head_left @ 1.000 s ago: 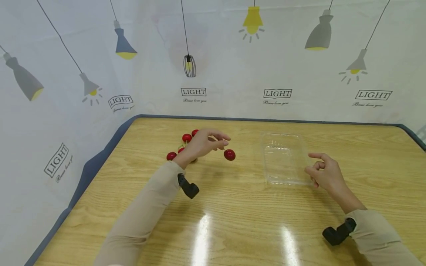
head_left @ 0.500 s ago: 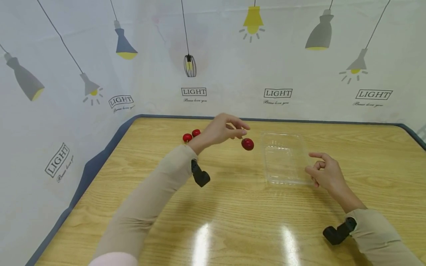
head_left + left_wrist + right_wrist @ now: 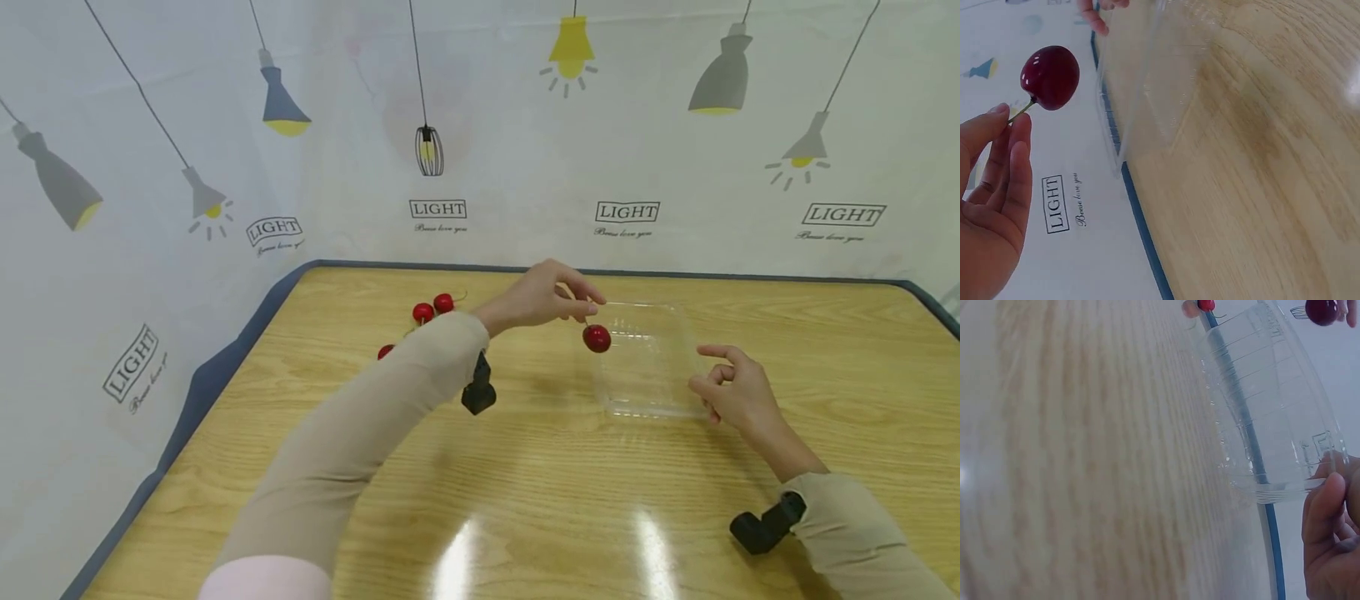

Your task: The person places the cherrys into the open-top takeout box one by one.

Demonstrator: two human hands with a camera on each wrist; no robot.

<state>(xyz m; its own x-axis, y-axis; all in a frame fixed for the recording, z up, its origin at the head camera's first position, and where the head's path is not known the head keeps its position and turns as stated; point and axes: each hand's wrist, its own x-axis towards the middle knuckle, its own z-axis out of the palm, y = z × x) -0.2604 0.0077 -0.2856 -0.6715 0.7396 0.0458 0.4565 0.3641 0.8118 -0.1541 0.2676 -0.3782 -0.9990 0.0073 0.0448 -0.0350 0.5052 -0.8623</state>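
Note:
A dark red cherry [image 3: 597, 338] hangs by its green stem from my left hand [image 3: 551, 293], pinched between thumb and fingertips. It is over the left edge of a clear plastic container [image 3: 651, 414], apart from the table. The left wrist view shows the cherry [image 3: 1050, 77] just beyond the fingertips. At the container's right side is my right hand [image 3: 738, 387]. In the right wrist view its thumb [image 3: 1329, 494] lies against the clear wall, with a finger showing through the plastic behind, so it pinches the rim.
Several more cherries [image 3: 423, 312] with stems lie on the wooden table [image 3: 540, 492] at the left, partly hidden by the left sleeve. A printed cloth wall [image 3: 517, 167] stands behind the table's dark back edge.
My left hand has carried the cherry by its stem rightward from near the other cherries to the container's left edge. My right hand and the container have stayed in place.

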